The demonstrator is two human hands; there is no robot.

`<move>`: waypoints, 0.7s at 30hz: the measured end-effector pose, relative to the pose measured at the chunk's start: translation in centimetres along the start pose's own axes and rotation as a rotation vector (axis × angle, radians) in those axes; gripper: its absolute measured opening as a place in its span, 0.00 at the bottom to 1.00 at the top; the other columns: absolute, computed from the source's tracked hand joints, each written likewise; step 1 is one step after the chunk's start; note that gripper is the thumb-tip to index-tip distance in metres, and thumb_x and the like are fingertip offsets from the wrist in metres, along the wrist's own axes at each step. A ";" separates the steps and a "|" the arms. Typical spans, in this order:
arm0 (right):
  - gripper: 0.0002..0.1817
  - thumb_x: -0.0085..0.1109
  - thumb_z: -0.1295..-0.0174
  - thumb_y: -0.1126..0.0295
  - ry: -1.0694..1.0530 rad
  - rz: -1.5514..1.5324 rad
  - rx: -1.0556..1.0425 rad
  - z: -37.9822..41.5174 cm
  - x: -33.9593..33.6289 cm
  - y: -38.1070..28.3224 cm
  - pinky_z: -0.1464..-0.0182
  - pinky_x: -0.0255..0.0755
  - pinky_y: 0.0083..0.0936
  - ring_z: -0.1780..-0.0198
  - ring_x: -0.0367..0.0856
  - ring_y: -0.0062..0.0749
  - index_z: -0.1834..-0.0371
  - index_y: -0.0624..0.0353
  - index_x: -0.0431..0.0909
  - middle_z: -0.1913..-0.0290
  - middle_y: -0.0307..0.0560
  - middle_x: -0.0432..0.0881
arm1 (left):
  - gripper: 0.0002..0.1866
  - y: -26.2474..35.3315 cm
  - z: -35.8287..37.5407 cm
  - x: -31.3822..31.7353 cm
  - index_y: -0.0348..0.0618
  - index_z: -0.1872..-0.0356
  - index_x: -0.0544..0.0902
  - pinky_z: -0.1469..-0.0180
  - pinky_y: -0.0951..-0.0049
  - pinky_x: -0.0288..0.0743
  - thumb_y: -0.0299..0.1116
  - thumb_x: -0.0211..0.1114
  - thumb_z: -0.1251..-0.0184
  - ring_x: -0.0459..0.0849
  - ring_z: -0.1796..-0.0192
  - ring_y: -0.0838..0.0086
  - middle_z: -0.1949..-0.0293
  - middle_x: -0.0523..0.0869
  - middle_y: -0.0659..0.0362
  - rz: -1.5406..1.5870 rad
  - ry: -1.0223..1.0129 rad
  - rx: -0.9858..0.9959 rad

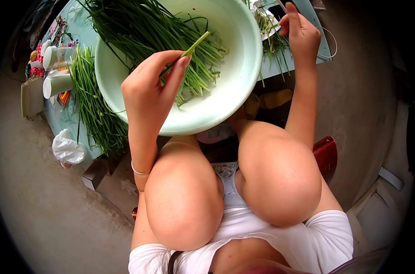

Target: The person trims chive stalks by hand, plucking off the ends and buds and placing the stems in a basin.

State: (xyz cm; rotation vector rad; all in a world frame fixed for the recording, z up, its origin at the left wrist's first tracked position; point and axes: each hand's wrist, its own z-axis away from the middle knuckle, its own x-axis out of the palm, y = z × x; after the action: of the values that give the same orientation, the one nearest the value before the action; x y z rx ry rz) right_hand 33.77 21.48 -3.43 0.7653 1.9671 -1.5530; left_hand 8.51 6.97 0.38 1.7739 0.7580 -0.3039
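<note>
My left hand [155,84] is closed in a pinch on a few chives [197,43], their pale cut ends pointing up to the right. It hangs over a pale green basin [244,68]. Inside the basin lies a thick bunch of long chives [134,27], with its stem ends toward the middle. My right hand [303,39] is raised at the upper right, fingers curled in and thumb up, beside loose chive trimmings [275,48]. Whatever its fingertips hold is too small to make out.
More chives [91,91] lie left of the basin on a light blue table [56,114]. White cups [57,85] and a crumpled white plastic bag [68,148] sit along its left edge. A white cable [334,43] loops off the right side. My knees [278,178] are just below the basin.
</note>
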 end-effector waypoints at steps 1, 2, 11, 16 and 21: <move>0.23 0.47 0.30 0.57 0.047 -0.137 -0.145 -0.4 0.5 1.0 0.70 0.70 0.12 0.78 0.72 0.14 0.74 0.65 0.79 0.67 0.38 0.83 | 0.03 0.0 0.0 0.0 0.38 0.68 0.83 0.78 0.81 0.67 0.26 0.68 0.42 0.75 0.79 0.79 0.76 0.82 0.59 0.004 -0.002 -0.006; 0.24 0.46 0.29 0.55 0.094 -0.275 -0.290 -1.0 0.9 1.2 0.70 0.70 0.11 0.78 0.72 0.15 0.72 0.66 0.80 0.67 0.38 0.84 | 0.04 0.0 0.0 0.0 0.38 0.68 0.83 0.78 0.81 0.67 0.26 0.68 0.42 0.75 0.79 0.79 0.76 0.82 0.59 0.007 -0.004 -0.012; 0.21 0.51 0.40 0.57 -0.156 0.203 -0.231 -5.8 4.7 1.0 0.53 0.71 0.37 0.55 0.78 0.50 0.55 0.65 0.76 0.59 0.64 0.78 | 0.04 0.2 0.1 0.1 0.39 0.68 0.83 0.80 0.82 0.65 0.27 0.68 0.42 0.74 0.79 0.81 0.76 0.83 0.60 0.025 -0.024 -0.055; 0.18 0.51 0.42 0.61 -0.392 0.232 -0.230 -8.2 5.2 2.5 0.64 0.72 0.39 0.71 0.80 0.49 0.74 0.68 0.78 0.76 0.60 0.79 | 0.04 -0.1 0.1 -0.1 0.39 0.68 0.83 0.80 0.82 0.65 0.27 0.68 0.42 0.74 0.79 0.82 0.75 0.83 0.60 0.022 -0.008 -0.039; 0.16 0.54 0.43 0.61 -0.343 0.099 -0.194 -7.3 5.7 4.2 0.67 0.70 0.37 0.72 0.78 0.47 0.73 0.67 0.78 0.75 0.60 0.78 | 0.04 -0.4 0.0 0.0 0.39 0.68 0.83 0.80 0.83 0.64 0.26 0.68 0.42 0.73 0.80 0.82 0.76 0.83 0.61 0.026 -0.038 -0.038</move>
State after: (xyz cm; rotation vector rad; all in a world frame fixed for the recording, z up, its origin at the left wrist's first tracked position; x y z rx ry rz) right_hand 32.30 30.07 -8.73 0.4730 1.7655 -1.3128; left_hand 8.27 7.01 0.01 1.7365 0.7085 -0.3033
